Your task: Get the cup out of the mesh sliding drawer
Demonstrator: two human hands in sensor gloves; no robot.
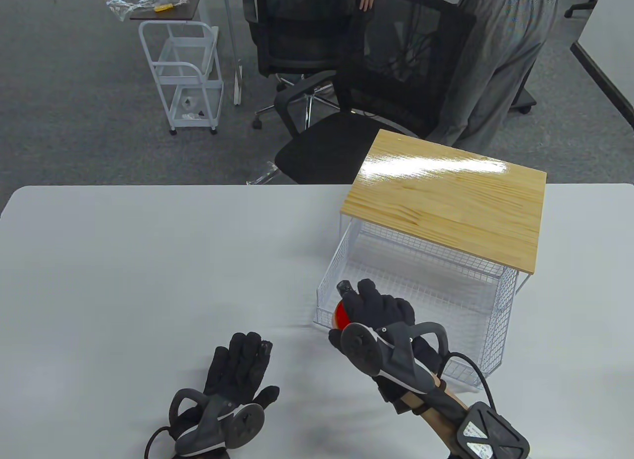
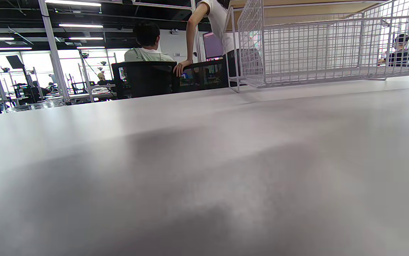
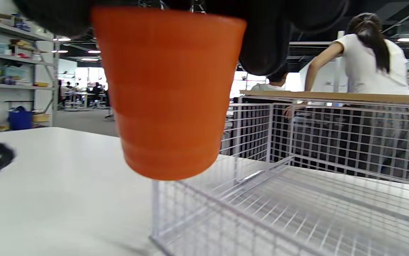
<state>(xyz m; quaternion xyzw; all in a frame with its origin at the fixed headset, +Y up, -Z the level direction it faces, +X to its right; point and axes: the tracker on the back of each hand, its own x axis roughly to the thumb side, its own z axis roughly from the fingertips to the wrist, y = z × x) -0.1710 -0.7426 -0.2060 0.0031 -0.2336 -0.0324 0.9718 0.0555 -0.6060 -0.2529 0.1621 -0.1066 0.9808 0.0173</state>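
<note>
My right hand [image 1: 376, 308] grips an orange-red cup [image 1: 341, 316] by its rim from above. In the right wrist view the cup [image 3: 168, 92] hangs upright in the air above the front left corner of the white mesh drawer [image 3: 261, 217], clear of its wire wall. The drawer [image 1: 421, 300] is pulled out from under a wooden-topped wire frame [image 1: 446, 201]. My left hand [image 1: 237, 375] rests flat on the white table [image 1: 148, 261], fingers spread, holding nothing. The left wrist view shows the drawer [image 2: 318, 53] from table level; my left fingers are not in it.
Black office chairs [image 1: 376, 82] and a person in grey trousers [image 1: 500, 68] stand behind the table. A white wire cart [image 1: 185, 77] stands at the far left on the floor. The drawer floor looks bare.
</note>
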